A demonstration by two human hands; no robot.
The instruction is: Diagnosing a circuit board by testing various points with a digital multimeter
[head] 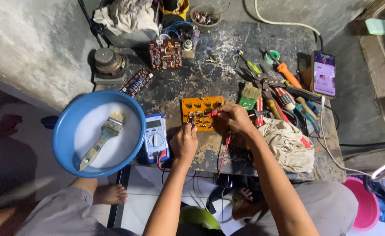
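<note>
Here the orange circuit board (202, 113) lies flat mid-table, both probes pressed to it: the left hand (184, 142) pinches the black probe (192, 120), the right hand (234, 117) the red probe (213, 114) (meter (155, 137) just beside, its screen facing up toward the person).

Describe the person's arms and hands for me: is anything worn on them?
Both forearms are bare from elbow to wrist, with no sleeves showing. The left hand and right hand wear no gloves; I see no watch, bracelet or ring. The fingers are uncovered. Grey clothing shows only over the knees.
</note>
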